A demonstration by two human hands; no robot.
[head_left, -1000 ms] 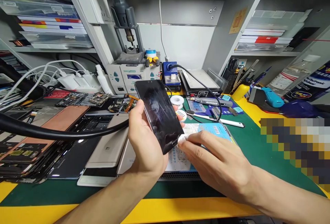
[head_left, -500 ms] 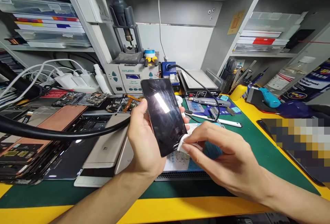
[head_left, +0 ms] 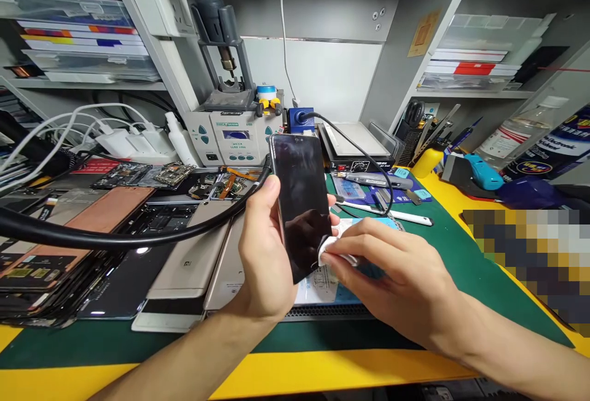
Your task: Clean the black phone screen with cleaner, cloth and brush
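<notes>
Both my hands work above the green work mat (head_left: 461, 272): my left hand (head_left: 265, 253) grips a black smartphone (head_left: 299, 204) upright, and my right hand (head_left: 391, 272) pinches a white cloth (head_left: 330, 251) onto its screen's lower corner. A soldering station (head_left: 235, 136) stands beyond the mat, below white shelves (head_left: 474, 96).

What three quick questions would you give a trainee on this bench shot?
1. Which hand grips the black smartphone?
2. True or false: the white wipe pinched in the right hand is pressed against the phone's screen.
3. Fill in the blank: the logo on the back of the champagne-coloured phone on the bench reads ___.

Key: 1. The left hand. 2. True. 3. Mi.
</notes>
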